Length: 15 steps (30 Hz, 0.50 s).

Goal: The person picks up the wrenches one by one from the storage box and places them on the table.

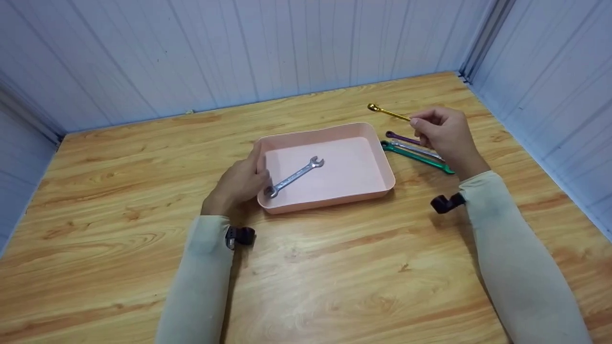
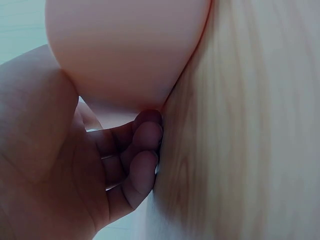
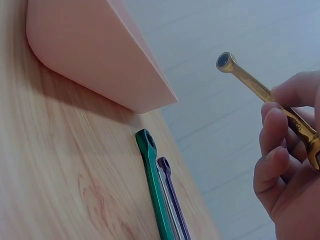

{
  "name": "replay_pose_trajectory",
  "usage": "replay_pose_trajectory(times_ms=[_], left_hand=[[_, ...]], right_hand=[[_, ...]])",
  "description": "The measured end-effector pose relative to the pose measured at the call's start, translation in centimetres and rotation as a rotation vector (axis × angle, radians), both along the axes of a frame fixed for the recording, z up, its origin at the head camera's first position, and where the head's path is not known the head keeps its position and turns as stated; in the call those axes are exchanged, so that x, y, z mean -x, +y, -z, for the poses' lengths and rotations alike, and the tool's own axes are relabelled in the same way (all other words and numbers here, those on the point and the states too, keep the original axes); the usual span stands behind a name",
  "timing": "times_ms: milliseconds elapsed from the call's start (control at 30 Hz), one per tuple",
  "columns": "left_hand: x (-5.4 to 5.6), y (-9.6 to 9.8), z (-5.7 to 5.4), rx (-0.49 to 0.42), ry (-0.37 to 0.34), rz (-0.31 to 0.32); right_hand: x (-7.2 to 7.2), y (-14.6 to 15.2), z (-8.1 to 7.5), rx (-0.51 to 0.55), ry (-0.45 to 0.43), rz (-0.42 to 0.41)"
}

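Three walls (image 1: 306, 48) flank the woodgrain table (image 1: 334, 267) and tray (image 1: 344, 167).

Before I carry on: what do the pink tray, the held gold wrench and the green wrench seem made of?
Pink tray: probably plastic, matte; even colour, thin walls, rounded corners.
Gold wrench: likely metal, polished; bright highlights on its ring end.
Green wrench: likely metal too, with a glossy green finish; whether painted or anodised, I can't tell.
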State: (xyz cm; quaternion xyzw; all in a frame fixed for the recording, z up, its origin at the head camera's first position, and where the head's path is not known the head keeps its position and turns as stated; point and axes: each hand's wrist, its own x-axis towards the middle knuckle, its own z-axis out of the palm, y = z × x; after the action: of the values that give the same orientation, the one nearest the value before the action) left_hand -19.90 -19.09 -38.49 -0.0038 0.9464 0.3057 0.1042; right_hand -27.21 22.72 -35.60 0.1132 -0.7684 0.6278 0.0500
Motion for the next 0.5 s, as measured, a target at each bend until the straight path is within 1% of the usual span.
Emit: replay_pose_trajectory(times_ms=[133, 267, 367, 500], left_hand=[[0.1, 0.1, 0.0, -0.012, -0.013, -0.022], [0.0, 0.1, 0.1, -0.011, -0.02, -0.02], [-0.1, 0.1, 0.1, -0.008, -0.019, -0.011], [0.0, 0.0, 0.1, -0.013, -0.016, -0.022]], right_hand=[[0.1, 0.1, 0.1, 0.004, -0.018, 0.016], [0.2, 0.5, 0.5, 0.031, -0.035, 0.013], [0.4, 0.9, 0.9, 0.024, -0.049, 0.022], [0.7, 1.4, 1.2, -0.01, -0.088, 0.044]])
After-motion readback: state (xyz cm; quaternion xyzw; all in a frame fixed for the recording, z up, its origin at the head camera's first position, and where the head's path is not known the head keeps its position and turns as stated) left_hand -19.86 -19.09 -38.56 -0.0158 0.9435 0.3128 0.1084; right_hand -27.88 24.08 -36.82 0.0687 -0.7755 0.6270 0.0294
